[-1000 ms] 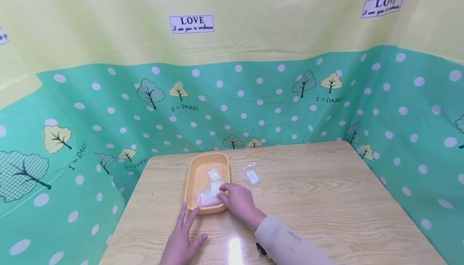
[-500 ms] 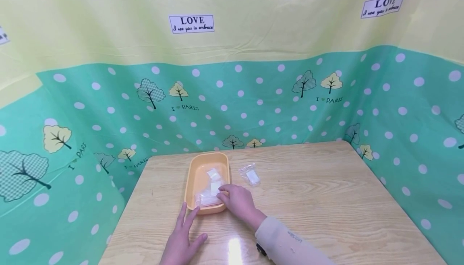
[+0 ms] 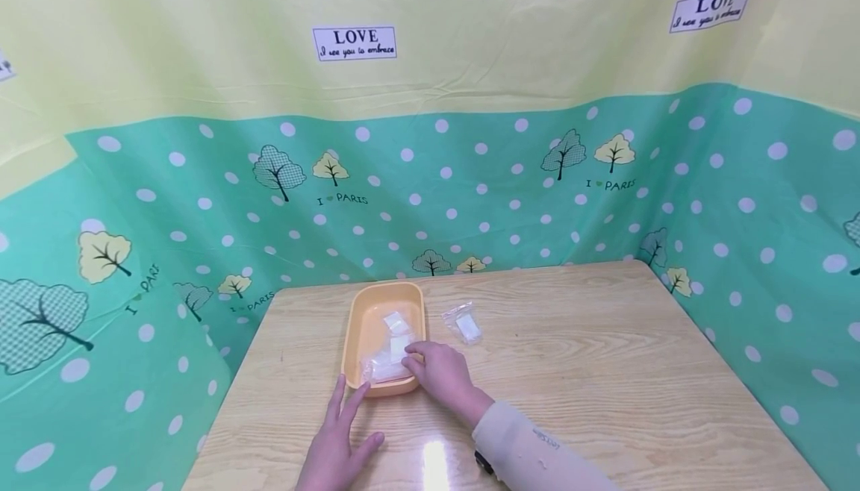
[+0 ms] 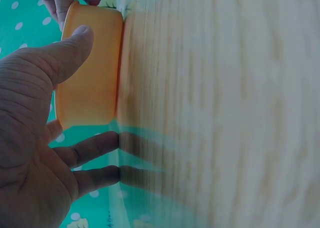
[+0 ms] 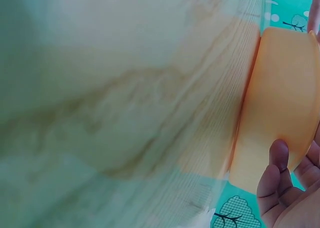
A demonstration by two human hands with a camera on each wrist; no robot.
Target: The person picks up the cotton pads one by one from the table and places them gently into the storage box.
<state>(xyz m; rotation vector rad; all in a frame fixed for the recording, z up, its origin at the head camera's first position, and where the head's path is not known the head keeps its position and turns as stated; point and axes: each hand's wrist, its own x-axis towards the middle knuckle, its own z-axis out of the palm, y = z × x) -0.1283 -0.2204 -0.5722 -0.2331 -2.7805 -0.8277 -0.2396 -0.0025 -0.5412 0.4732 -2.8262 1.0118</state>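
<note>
A peach-orange plastic tray [image 3: 386, 293] stands on the table; the left wrist view shows its side wall. Inside, toward the near end, lie clear plastic bags [image 3: 379, 369] with white contents and a small white packet [image 3: 396, 322]. My left hand [image 3: 339, 439] is spread at the near left corner, fingertips by the rim. My right hand [image 3: 442, 373] reaches over the near right rim, fingers bent, thumb and forefinger over the bags. In the right wrist view two bent fingers [image 5: 279, 155] lie along the outer wall. Whether anything is pinched is hidden.
A small clear zip bag [image 3: 466, 325] with a white piece inside lies on the wooden table [image 3: 591, 357], right of the tray. A green and yellow patterned curtain [image 3: 376, 200] surrounds the table's back and sides.
</note>
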